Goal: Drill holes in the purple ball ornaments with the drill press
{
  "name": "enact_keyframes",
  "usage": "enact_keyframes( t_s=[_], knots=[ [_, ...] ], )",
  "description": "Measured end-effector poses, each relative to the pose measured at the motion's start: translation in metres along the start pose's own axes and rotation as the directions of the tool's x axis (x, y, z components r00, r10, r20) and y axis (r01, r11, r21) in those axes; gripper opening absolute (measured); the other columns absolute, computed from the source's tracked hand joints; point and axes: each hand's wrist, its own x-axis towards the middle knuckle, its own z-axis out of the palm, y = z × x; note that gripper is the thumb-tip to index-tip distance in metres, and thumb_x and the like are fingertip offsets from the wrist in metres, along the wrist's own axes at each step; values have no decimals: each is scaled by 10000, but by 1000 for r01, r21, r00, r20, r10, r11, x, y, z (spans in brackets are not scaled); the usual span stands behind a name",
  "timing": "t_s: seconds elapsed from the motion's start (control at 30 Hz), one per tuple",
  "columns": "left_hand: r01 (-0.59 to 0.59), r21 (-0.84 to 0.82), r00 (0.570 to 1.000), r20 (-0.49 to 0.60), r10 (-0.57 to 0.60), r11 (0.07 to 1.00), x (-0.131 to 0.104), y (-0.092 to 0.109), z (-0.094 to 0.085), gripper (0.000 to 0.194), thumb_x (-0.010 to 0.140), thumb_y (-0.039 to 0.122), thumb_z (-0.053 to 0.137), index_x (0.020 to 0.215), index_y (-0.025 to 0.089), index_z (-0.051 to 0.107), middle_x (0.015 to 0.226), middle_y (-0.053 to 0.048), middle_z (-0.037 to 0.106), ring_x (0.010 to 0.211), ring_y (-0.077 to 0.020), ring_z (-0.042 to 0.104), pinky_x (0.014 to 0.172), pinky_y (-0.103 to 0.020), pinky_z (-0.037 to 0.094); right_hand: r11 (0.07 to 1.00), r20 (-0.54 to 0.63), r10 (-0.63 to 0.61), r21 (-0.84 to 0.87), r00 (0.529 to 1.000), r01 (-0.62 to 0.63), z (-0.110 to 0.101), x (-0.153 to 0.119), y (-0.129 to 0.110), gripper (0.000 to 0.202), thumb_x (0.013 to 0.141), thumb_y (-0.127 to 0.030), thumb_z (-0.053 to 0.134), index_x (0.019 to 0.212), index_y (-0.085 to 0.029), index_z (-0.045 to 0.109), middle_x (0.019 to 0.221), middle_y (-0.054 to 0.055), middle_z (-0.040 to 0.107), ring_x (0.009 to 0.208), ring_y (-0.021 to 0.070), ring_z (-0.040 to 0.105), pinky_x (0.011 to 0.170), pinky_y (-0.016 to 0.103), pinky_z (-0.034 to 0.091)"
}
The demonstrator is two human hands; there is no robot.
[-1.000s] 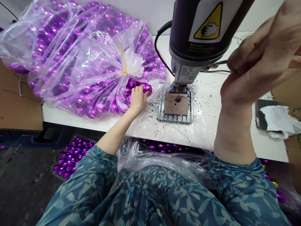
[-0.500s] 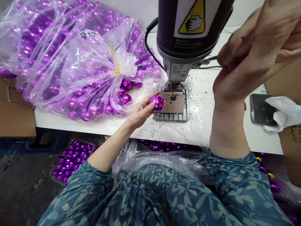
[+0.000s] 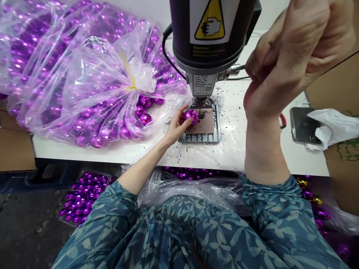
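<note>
Between the thumb and fingers of my left hand is a shiny purple faceted ball, held just over the left part of a brown board. That board lies on the metal base plate of a bench drill press, and the machine's chuck sits above it. High on the right, my right hand is closed around the end of the press's feed lever; most of the lever is hidden inside the fist.
A large tied plastic bag of purple balls fills the table's left side. Dark shavings dot the white table. To the right lie a phone and white tissue. A tray of purple balls stands below.
My left hand has brought the ball slightly inward over the board and turned it, so its dark hole no longer shows. My right hand stays on the lever. The whole view has shifted slightly.
</note>
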Motion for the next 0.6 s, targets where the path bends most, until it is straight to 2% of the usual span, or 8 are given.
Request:
enact_keyframes(
  t_s=[0.1, 0.33, 0.47, 0.6],
  knots=[
    [3, -16, 1000, -10, -3, 1000, 3, -4, 2, 720, 965, 712, 707, 1510, 270, 544, 1416, -162, 716, 1206, -279, 755, 1033, -472, 649, 1000, -14, 3, 8, 1000, -3, 1, 1, 0, 368, 971, -454, 635, 764, -169, 528, 535, -67, 357, 471, -41, 359, 524, 125, 261],
    [-38, 38, 999, 21, 37, 999, 12, -11, 4, 810, 894, 715, 796, 1501, 245, 536, 1414, -167, 721, 1228, -293, 747, 1048, -478, 635, 990, -14, 66, -126, 998, -68, 6, 3, -12, 444, 991, -475, 578, 711, -170, 418, 508, -83, 302, 456, -64, 354, 534, 97, 268],
    [-46, 89, 999, 16, 45, 995, 13, -8, 8, 763, 872, 660, 846, 1445, 236, 574, 1388, -153, 725, 1201, -292, 744, 1030, -463, 632, 982, -19, 85, -170, 996, -87, 8, 5, -16, 497, 969, -508, 583, 664, -167, 391, 500, -75, 285, 454, -61, 337, 530, 107, 254],
    [-91, 165, 995, -14, 95, 982, 14, -3, 18, 648, 848, 534, 903, 1341, 233, 607, 1322, -122, 709, 1198, -291, 717, 1043, -472, 617, 978, -15, 66, -195, 998, -68, 4, 4, -13, 547, 984, -502, 577, 602, -147, 412, 525, -53, 265, 473, -62, 355, 528, 97, 278]
  ],
)
